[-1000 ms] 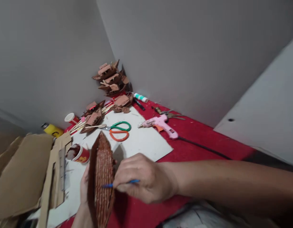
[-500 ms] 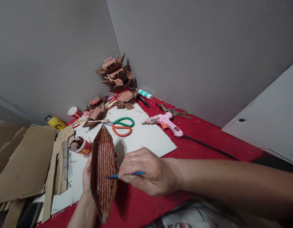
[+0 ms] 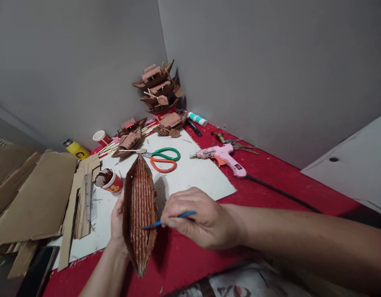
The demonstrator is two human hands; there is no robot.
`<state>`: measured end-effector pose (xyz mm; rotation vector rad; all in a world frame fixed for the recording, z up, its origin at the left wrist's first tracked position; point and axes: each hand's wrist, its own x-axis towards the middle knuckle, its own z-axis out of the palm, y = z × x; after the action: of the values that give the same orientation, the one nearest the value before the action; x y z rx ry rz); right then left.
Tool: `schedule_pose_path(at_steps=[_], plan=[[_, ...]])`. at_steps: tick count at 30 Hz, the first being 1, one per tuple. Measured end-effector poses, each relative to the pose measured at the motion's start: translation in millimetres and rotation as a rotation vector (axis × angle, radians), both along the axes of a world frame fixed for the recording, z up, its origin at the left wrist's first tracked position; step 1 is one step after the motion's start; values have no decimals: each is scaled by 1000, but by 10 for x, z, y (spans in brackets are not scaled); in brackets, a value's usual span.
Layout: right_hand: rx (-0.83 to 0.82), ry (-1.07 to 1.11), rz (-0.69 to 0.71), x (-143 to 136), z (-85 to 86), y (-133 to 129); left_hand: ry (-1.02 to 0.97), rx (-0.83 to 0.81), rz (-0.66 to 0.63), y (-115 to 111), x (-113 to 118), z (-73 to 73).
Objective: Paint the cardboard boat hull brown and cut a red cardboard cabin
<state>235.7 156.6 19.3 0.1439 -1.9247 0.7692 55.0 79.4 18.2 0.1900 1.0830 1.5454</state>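
A brown cardboard model boat [image 3: 139, 210] with a ribbed, wet-looking inside is held up, its open side facing me. My left hand [image 3: 118, 220] grips it from the left and beneath; most of those fingers are hidden behind the hull. Pinched in my right hand [image 3: 193, 216] is a thin blue paintbrush [image 3: 187, 214], its tip against the ribs inside the boat, right of the middle. Just left of the boat stands a paper cup [image 3: 116, 184] with dark brown paint smeared inside. Green-and-orange-handled scissors [image 3: 165, 159] lie beyond the bow.
Several finished model boats [image 3: 161, 88] are stacked in the corner. A pink hot glue gun [image 3: 223, 156] with a black cord lies to the right. Cardboard sheets [image 3: 38, 198], strips and a clear ruler [image 3: 90, 198] fill the left. A yellow bottle [image 3: 76, 149] lies near the wall.
The brush handle has tilted up at its back end, while its tip stays on the ribs. The whole scene has shifted slightly right and up in view.
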Motion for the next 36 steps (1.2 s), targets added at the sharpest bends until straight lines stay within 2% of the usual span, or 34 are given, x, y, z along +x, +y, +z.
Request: schedule_pose_path(at_steps=[3, 8, 10, 12, 17, 19, 24, 26, 29, 33, 36], plan=[[-16, -16, -11, 6, 13, 8, 34, 7, 3, -12, -1, -5], [-20, 27, -294, 46, 45, 241, 81, -57, -21, -64, 1, 13], [13, 45, -349, 56, 50, 279, 70, -101, -53, -65, 11, 27], [29, 31, -306, 56, 51, 244, 63, -113, -37, -52, 29, 43], [19, -23, -31, 36, 45, 64, 77, -109, 117, -3, 85, 100], [36, -29, -50, 45, 46, 64, 81, -129, 138, 6, 95, 117], [58, 15, -311, 91, 59, 201, 51, -107, 132, -14, 94, 85], [124, -15, -353, 93, 63, 216, 75, -66, 138, -23, 94, 55], [177, -68, -295, 70, 59, 151, 124, -39, 171, -22, 91, 12], [84, -93, -136, 30, 36, 21, 136, 5, 224, -3, 77, -33], [60, -109, -115, 20, 21, 26, 146, 30, 226, 9, 83, -41]])
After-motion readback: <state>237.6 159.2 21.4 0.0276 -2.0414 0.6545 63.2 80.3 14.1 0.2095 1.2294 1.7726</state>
